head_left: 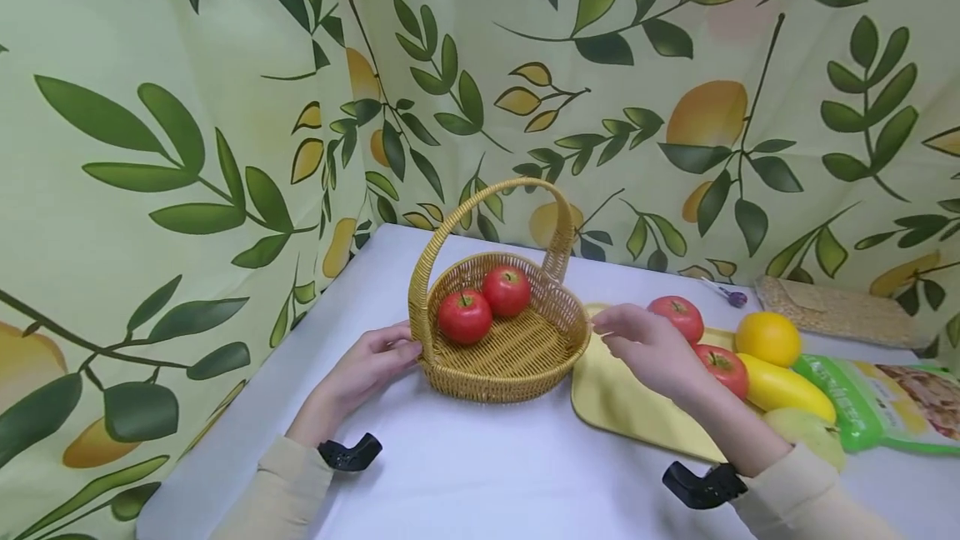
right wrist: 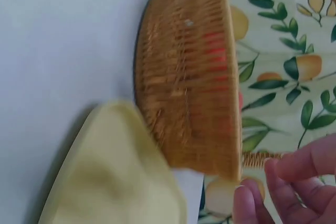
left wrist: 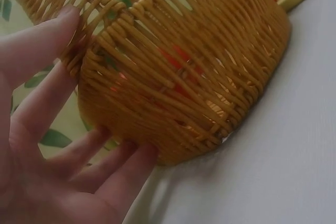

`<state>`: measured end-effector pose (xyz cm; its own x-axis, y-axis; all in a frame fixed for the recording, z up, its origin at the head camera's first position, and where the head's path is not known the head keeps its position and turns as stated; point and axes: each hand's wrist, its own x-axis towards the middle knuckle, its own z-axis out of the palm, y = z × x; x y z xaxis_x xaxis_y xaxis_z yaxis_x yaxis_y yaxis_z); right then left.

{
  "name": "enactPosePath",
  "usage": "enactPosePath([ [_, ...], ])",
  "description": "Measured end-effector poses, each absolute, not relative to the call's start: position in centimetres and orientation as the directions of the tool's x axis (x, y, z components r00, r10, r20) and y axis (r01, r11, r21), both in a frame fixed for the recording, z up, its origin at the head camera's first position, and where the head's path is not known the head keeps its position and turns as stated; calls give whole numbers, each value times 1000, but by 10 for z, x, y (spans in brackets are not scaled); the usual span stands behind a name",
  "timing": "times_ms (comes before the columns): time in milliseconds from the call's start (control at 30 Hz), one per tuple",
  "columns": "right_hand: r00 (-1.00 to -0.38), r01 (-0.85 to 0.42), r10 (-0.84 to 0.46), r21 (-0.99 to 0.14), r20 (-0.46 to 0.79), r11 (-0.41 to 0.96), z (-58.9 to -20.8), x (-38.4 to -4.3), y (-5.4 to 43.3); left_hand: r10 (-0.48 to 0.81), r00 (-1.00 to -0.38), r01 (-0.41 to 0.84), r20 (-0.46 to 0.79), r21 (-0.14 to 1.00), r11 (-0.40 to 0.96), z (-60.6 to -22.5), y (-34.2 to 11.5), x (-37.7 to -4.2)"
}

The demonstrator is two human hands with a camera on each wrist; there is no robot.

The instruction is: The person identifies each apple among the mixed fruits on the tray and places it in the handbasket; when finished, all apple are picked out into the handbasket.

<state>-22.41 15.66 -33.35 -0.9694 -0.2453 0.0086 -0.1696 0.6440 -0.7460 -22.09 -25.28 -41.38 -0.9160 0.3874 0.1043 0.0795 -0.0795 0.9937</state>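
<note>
A heart-shaped wicker basket (head_left: 495, 390) with a tall arched handle stands on the table. Inside it lie two red apples (head_left: 465, 317) (head_left: 506, 291). At the basket's left side my left hand (head_left: 371, 361) holds the base of the handle between thumb and index finger. The other fingertips touch the woven wall (left wrist: 173, 77) in the left wrist view. My right hand (head_left: 652, 348) hovers by the basket's right rim, fingers loosely bent, holding nothing. In the right wrist view its fingers (right wrist: 283, 182) appear apart from the rim.
Right of the basket is a yellow tray (head_left: 630, 407). On or beside it are two more apples (head_left: 677, 317) (head_left: 722, 369), an orange (head_left: 768, 339), a banana (head_left: 787, 388) and a pale green fruit (head_left: 810, 432). Farther right lie a green food bag (head_left: 862, 398) and a woven pouch (head_left: 840, 311).
</note>
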Motion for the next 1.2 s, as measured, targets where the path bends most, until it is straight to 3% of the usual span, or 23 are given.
enactPosePath([
  [167, -965, -224, -253, -719, 69, 658, -338, -221, 182, 378, -920, 86, 108, 994, -74, -409, -260, -225],
  [433, -989, -93, -148, -658, -28, 747, -343, -201, 210, 429, -892, 110, 142, 989, -98, -415, -264, -230],
  [733, -997, -5, -47, -602, -55, 798, -341, -187, 237, 430, -889, 126, 159, 987, -104, -422, -264, -225],
  [1000, -1000, -17, -5, -490, 26, 871, -340, -186, 251, 441, -884, 101, 153, 985, -139, -427, -265, -220],
  [1200, -1000, 11, 1, -445, -23, 895, -340, -190, 251, 434, -895, 49, 107, 989, -142, -425, -264, -220],
])
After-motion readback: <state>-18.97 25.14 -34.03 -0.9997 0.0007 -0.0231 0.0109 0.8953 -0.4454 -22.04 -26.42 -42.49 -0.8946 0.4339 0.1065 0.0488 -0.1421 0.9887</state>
